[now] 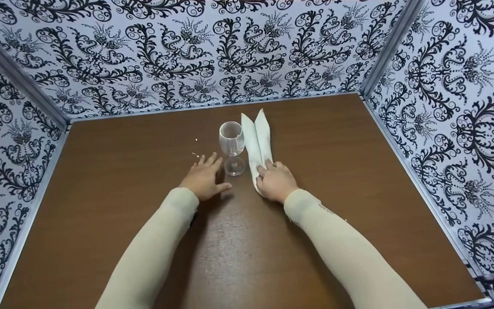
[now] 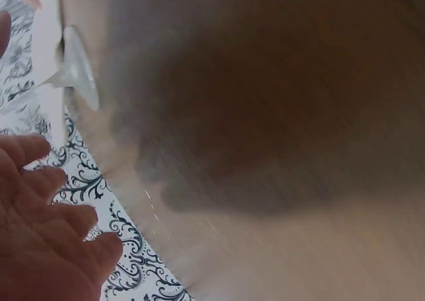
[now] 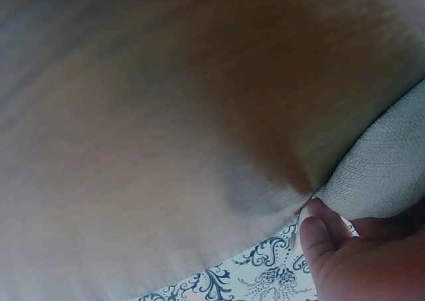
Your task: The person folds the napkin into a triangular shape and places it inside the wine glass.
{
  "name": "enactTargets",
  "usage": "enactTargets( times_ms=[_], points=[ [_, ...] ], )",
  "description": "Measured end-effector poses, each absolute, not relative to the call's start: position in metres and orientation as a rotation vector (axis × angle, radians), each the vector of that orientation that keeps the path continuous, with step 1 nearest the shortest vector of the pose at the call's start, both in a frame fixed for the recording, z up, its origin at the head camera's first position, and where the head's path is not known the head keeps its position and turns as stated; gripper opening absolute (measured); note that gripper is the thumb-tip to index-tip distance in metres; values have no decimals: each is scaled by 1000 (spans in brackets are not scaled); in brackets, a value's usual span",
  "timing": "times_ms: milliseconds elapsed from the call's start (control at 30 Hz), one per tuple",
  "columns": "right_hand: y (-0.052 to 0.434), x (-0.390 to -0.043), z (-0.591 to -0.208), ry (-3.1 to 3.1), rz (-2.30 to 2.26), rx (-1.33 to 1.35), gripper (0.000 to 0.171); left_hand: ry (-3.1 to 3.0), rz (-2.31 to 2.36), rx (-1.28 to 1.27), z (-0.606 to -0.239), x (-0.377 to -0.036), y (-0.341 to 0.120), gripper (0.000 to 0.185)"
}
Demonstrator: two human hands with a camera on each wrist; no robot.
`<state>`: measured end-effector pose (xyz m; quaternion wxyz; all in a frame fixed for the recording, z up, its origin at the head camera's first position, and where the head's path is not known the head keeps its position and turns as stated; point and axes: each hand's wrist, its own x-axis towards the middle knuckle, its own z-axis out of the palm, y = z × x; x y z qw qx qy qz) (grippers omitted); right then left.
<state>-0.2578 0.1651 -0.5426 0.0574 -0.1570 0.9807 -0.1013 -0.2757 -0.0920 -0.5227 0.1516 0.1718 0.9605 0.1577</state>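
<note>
Tabletop [image 1: 144,223]: brown, walled by patterned panels.
Napkin [image 1: 259,137]: folded, long axis running away from the right hand, just right of the glass.
Glass [image 1: 231,146]: upright, just ahead-right of the left hand, nearer it.
Right hand [image 1: 276,182]: fingers [image 3: 319,231] pinching the napkin's near end.
Left hand [image 1: 204,177]: fingers spread, empty, flat near the glass's foot.

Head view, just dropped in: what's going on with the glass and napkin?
A person works at a brown table. The right hand grips the near end of a folded white napkin lying beside an upright glass. The left hand is open, fingers spread, just left of the glass's base, not holding it.
</note>
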Motion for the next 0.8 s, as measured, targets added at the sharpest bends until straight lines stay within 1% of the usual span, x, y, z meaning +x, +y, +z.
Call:
enactTargets(
  times_ms=[167,333,600,800],
  points=[
    [166,-258,-543,2987,-301,-504,50,2683,349,553,-524,-272,-94,104],
    [166,-258,-544,2987,-305,-512,50,2667,288,559,-525,-270,-97,108],
    [166,-259,-545,2982,-301,-511,51,2656,228,540,-519,-266,-100,98],
    [166,-259,-545,2979,-305,-496,51,2634,216,519,-514,-266,-98,97]
  ],
)
